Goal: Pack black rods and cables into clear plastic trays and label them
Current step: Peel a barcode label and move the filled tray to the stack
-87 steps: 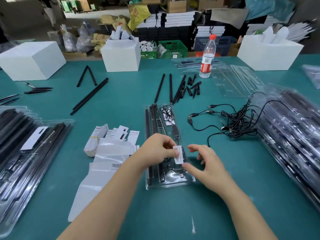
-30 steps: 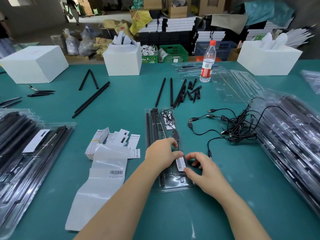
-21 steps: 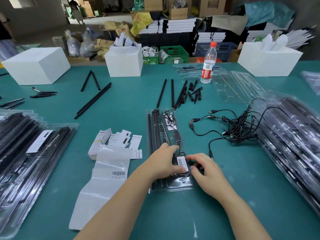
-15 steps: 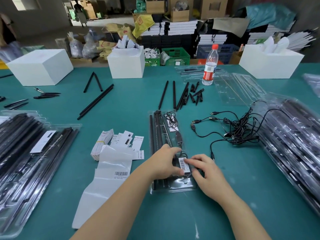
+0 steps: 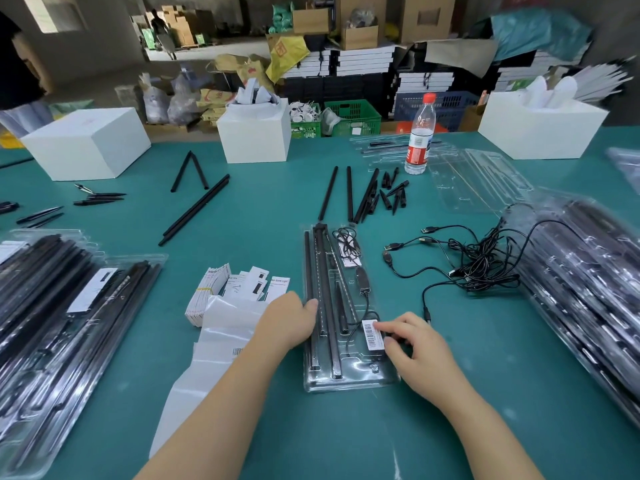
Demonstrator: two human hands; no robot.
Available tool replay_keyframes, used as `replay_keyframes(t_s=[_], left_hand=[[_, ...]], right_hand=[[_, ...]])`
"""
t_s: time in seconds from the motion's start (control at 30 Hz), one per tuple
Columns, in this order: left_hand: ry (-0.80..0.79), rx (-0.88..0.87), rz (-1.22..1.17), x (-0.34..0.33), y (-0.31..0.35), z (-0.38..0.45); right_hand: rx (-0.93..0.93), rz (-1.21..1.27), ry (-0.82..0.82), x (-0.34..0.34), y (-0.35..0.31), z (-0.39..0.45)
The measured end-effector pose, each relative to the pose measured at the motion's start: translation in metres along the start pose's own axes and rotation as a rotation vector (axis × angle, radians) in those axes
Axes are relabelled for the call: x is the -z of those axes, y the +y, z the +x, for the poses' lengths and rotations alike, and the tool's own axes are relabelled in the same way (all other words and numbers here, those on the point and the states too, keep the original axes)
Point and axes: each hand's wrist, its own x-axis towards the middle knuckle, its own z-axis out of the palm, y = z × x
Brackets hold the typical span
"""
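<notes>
Head view: hazards listed from the left of the bench to the right.
Finished stack (image 5: 52,299): filled, labelled trays piled at the left edge of the green table (image 5: 346,427). Risk: a sideways sweep of the left forearm could shift the pile.
Label backing strip (image 5: 221,341): white liner with one barcode visible, lying under the left wrist, beside loose leaflets (image 5: 242,285). Risk: the wrist may drag the liner and crease the remaining label.
Left hand (image 5: 287,323): fingers loosely extended, thumb resting on the left rim of the clear tray (image 5: 346,382); it clamps nothing. Risk: too light a hold lets the tray slide while the label is pressed.
Black rods (image 5: 325,306): seated lengthwise in the tray's left channels. Risk: a twisted tray could pop a rod out of its slot.
Cable (image 5: 360,289): coiled in the tray's right compartment, running down toward the label. Risk: a raised loop would leave the sticker bridging a gap.
Barcode label (image 5: 373,336): on the lower right of the tray, slightly tilted. Risk: wrinkle or lifted edge if pressed unevenly.
Right hand (image 5: 415,344): fingers bent, index fingertip pressing the label's right edge; gripping nothing. Risk: a sliding fingertip may skew the label.
Loose cables (image 5: 478,265): tangled right of the tray, one plug near the right hand. Risk: snagging on withdrawal.
</notes>
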Motion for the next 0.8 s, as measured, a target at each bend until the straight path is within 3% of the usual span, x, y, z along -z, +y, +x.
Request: replay_keyframes(t_s=[0.2, 0.3, 0.43, 0.6, 0.73, 0.8], left_hand=[[0.004, 0.098, -0.668, 0.003, 0.006, -0.007], [-0.161, 0.081, -0.967, 0.008, 0.015, -0.014], [-0.369, 0.004, -1.196, 0.006, 0.019, -0.016], [-0.370, -0.116, -1.144, 0.016, 0.026, -0.022], [-0.263, -0.211, -0.970, 0.031, 0.048, -0.045], [-0.179, -0.341, -0.810, 0.038, 0.061, -0.058]], right_hand=[[-0.006, 0.072, 0.046, 0.004, -0.005, -0.002], [0.016, 0.092, -0.006, 0.002, -0.009, -0.005], [0.024, 0.136, 0.006, 0.003, -0.010, -0.005], [-0.012, 0.243, 0.025, 0.002, -0.011, -0.002], [-0.174, 0.701, 0.060, 0.004, -0.011, 0.004], [-0.215, 0.897, 0.050, 0.005, -0.010, 0.006]])
